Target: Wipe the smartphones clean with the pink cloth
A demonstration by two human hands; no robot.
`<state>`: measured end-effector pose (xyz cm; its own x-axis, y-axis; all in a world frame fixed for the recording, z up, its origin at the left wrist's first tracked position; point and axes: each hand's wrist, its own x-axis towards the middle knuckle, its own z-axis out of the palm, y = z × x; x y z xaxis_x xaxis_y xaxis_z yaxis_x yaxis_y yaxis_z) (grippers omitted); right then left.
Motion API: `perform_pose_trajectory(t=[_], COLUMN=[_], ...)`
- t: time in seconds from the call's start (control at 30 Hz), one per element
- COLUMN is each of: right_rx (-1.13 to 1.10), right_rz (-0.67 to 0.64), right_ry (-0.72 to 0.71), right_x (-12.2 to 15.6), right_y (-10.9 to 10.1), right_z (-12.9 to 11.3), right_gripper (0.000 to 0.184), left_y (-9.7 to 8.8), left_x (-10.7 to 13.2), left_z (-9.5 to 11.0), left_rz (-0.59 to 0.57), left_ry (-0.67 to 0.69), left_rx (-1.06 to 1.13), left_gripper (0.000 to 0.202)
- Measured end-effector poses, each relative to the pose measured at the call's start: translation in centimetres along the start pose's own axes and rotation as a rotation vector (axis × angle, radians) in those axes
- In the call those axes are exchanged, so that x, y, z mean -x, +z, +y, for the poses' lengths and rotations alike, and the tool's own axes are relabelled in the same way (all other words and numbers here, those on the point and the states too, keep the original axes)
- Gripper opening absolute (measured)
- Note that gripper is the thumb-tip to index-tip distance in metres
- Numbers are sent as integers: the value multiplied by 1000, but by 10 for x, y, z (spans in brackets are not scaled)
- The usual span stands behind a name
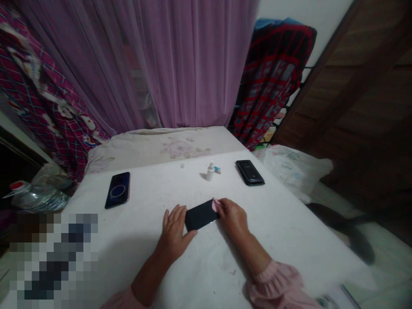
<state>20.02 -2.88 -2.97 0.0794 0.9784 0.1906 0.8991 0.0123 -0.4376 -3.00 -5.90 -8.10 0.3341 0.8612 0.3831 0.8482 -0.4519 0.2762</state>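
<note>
A black smartphone (pixel 201 215) lies on the white table, its dark face up. My left hand (pixel 175 229) braces its left end, with the thumb at the near edge and the fingers along the far side. At the right end, my right hand (pixel 232 216) pinches a small pink cloth (pixel 215 205) against the phone. Beyond the phone stands a small white spray bottle (pixel 210 172), and a little blue-and-white item (pixel 217 170) lies beside it, too small to name.
Another phone (pixel 118 190) lies at the left. Two stacked dark phones (pixel 250 172) rest near the table's right edge. A small grey square (pixel 182 166) sits farther back. Left of the table is a large clear bottle (pixel 40 195); a plastic bag (pixel 289 167) hangs at the right. The lower-left corner is pixelated.
</note>
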Motion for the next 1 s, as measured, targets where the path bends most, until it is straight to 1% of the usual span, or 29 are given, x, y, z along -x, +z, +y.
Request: perform_pose_trajectory(t=[0.1,0.23,0.27,0.33,0.43,0.5,0.57,0.7,0.77,0.87,1.0], right_rx=[-38,-128,-154,-206,-240,-240,-232,-172,-123,-90,-130], right_rz=[-33,-124,-147,-179,-206,-224,-239,-253,-257,-257,-232], right_ry=[-30,-147,-179,-232,-276,-303,-342,-402,-414,-429,-456], right_x=[-19,-27,-26,-23,-20,-20,-21,-24,-25,-25,-20], right_y=[4,0,-2,-7,-11,-9,-4,9,15,19,21], right_z=[-5,5,10,18,20,11,-3,-35,-45,-50,-44], right_gripper=[22,17,17,17,19,19,18,17,18,19,20], left_y=[-1,-5,-6,-6,-5,-4,-5,-6,-6,-4,-2], left_x=[-3,-12,-14,-17,-17,-16,-15,-16,-18,-20,-20], left_z=[-6,-19,-22,-26,-27,-26,-24,-22,-22,-21,-20], left_rz=[-63,-171,-177,-153,-93,-75,-77,-123,-150,-162,-151], left_ry=[7,48,45,28,23,32,36,40,28,1,-21], left_rx=[10,49,53,55,59,63,61,35,19,4,10], left_gripper=[63,65,65,63,57,56,57,65,68,68,69])
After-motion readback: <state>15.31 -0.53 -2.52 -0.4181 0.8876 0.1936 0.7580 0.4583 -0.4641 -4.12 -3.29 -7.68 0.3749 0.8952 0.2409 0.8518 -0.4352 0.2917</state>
